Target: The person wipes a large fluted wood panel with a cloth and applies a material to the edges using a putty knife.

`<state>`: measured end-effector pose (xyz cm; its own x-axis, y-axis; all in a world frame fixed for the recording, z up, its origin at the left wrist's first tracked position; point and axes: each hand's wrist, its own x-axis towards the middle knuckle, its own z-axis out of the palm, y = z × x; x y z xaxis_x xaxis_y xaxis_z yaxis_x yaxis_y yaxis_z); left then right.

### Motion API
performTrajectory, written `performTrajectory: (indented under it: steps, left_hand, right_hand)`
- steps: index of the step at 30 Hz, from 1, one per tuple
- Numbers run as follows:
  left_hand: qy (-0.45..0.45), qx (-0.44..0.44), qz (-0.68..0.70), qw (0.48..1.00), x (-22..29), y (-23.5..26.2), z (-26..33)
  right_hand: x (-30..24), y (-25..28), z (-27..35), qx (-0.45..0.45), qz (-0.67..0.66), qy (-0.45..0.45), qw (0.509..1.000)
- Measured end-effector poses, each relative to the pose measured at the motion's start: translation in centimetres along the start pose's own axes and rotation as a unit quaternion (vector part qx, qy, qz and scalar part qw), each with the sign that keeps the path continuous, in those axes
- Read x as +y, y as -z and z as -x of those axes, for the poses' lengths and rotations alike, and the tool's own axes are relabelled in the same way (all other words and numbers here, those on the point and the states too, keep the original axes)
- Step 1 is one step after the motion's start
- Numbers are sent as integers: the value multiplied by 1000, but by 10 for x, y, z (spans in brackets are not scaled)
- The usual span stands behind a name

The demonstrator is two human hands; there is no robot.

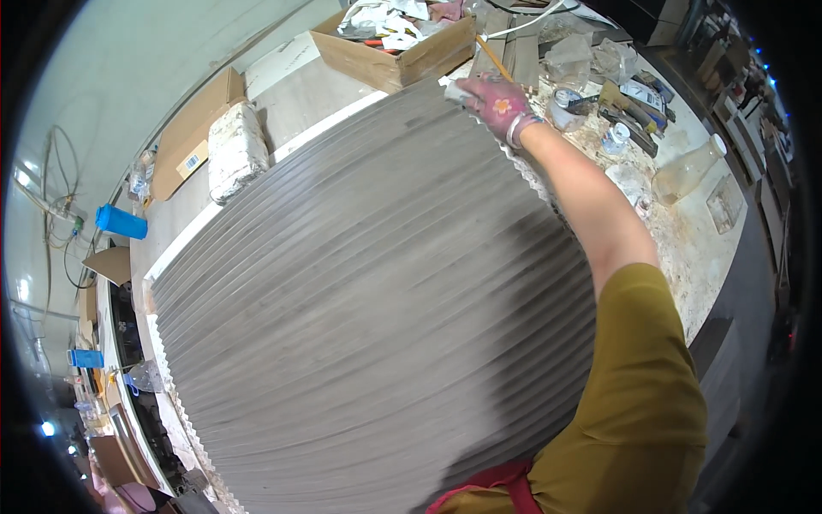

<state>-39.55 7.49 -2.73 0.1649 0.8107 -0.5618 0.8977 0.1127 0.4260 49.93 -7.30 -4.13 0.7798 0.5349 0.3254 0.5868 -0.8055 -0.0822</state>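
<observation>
A large grey panel (pixel 360 283) with long parallel ridges lies in front of me, its edges rough and whitish. My right hand (pixel 498 104), in a pink glove with a flower mark, reaches to the far right corner of the panel. Its fingers are closed over a small white piece (pixel 455 92), pad-like or cloth-like, pressed at that corner. Whether the piece is paper, cloth or something else I cannot make out. My left hand is out of sight.
Beyond the panel stands a cardboard box (pixel 402 64) with rags. Right of it are bottles (pixel 615 139), tools (pixel 629 111) and a clear glass bottle (pixel 689 170) on a stained worktop. A white wrapped bundle (pixel 238 150) and a blue cup (pixel 122 222) sit at far left.
</observation>
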Motion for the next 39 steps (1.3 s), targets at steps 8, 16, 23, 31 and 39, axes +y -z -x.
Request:
performTrajectory:
  steps: [8,16,23,31,39]
  left_hand:
    - [-18,33,51,998,7,-12,4]
    - [-38,48,10,998,22,-15,11]
    - [3,50,-8,999,6,-11,-3]
    - [36,50,-12,998,0,-18,5]
    - [59,51,20,997,-16,-25,5]
  right_hand:
    - [-15,-2,8,61,-28,91,994]
    - [-127,22,-17,40,-78,151,985]
    - [-356,-68,6,105,-211,262,936]
    - [-218,-31,-72,-9,-2,65,998]
    - [-363,-29,-28,-108,-184,207,955]
